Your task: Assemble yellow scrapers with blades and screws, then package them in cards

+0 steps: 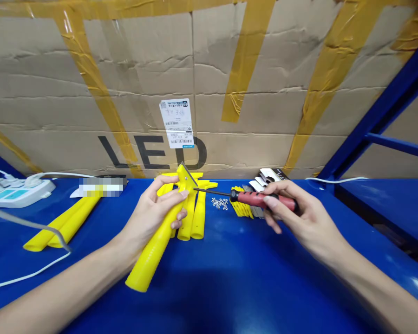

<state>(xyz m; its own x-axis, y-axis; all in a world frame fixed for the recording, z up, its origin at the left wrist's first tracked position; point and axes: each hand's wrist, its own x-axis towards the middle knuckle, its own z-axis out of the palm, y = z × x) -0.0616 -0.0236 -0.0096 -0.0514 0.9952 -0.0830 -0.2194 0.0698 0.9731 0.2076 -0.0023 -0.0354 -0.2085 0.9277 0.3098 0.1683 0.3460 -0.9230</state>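
Observation:
My left hand [162, 204] is wrapped round a yellow plastic scraper [153, 255], tilted with its head up and its hollow handle end toward me. A thin dark blade edge and a small screw show at its head. In my right hand [289, 208] is a screwdriver [254, 198] with a red and black handle, held level. Its shaft points left, and the tip is at or close by the scraper head; contact is unclear. Behind my left hand lie several more yellow scrapers [198, 218]. A small heap of screws [219, 203] sits below the screwdriver shaft.
Small yellow pieces [242, 208] and grey blades [257, 211] lie near my right hand, by white and black packets [270, 177]. At left are two yellow scrapers [66, 222], a power strip [24, 192] and a loose cable [31, 278]. A large taped carton [212, 55] stands behind the blue table [216, 287].

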